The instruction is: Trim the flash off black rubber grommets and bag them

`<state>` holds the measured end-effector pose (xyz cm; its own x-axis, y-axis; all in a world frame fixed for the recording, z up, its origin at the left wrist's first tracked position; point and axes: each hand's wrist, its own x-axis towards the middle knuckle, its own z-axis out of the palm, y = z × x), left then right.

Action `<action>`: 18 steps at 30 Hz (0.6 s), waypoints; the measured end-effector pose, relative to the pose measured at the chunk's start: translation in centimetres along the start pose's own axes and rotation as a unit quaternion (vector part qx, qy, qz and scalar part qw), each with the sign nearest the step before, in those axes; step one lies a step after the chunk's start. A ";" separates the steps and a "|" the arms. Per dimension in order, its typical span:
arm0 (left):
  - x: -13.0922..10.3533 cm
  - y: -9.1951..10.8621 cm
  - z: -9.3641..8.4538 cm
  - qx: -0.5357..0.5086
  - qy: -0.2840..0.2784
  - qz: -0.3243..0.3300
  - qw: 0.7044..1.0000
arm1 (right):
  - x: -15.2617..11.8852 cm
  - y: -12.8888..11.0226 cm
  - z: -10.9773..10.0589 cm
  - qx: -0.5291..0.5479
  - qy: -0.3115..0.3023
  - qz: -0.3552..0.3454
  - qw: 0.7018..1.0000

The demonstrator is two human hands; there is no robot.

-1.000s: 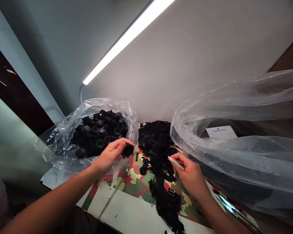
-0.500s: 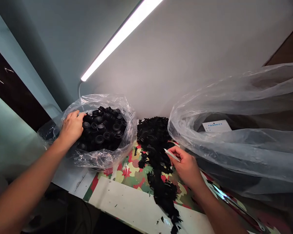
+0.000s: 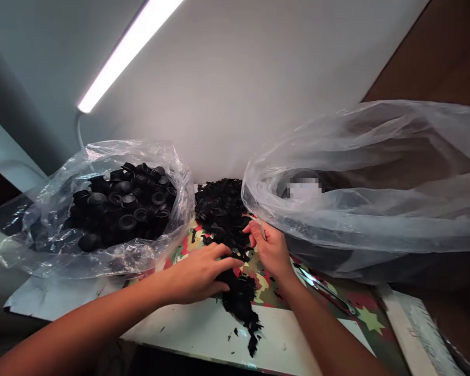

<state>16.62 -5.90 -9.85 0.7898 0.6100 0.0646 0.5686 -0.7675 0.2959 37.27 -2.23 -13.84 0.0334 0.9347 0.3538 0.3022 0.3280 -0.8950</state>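
Observation:
My left hand (image 3: pixel 201 274) is over the strip of black rubbery scraps (image 3: pixel 238 300), its thumb and fingers apart. Black material shows between the thumb and index finger, but I cannot make out a separate part there. My right hand (image 3: pixel 272 250) is closed round a slim, pale, pen-like tool (image 3: pixel 261 228), pointing up beside the heap of black scraps (image 3: pixel 223 196). A ridged black part lies among this heap. To the left, an open clear plastic bag (image 3: pixel 184 193) holds many black ridged rubber caps (image 3: pixel 127 222).
A large clear plastic bag (image 3: pixel 376 230) lies open at the right, with a blurred white label inside. Scissors-like metal tools (image 3: pixel 325 290) rest on the camouflage-patterned mat (image 3: pixel 260 284). A lit tube lamp (image 3: pixel 129 55) hangs above left. The table's front edge is near.
My left hand has left the bag of caps and moved right to the scraps. My right hand still grips the pale tool, now tilted more upright. The view has shifted right.

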 end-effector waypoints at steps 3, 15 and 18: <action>1.1 -1.0 0.5 -0.031 -0.056 0.021 0.998 | 0.2 0.2 0.1 -0.004 0.008 -0.003 1.000; 0.7 -3.1 0.8 -0.529 0.116 -0.206 0.815 | -1.0 -1.4 1.1 0.134 0.029 0.035 0.990; 0.8 -3.0 1.2 -0.559 0.166 -0.249 0.774 | -1.6 -2.1 1.7 0.163 -0.003 0.056 0.985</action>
<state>15.78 -3.34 -11.86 0.3282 0.9349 -0.1355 0.0828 0.1144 0.9900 34.97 -4.16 -12.99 0.0426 0.9679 0.2479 -0.0260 0.2491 -0.9681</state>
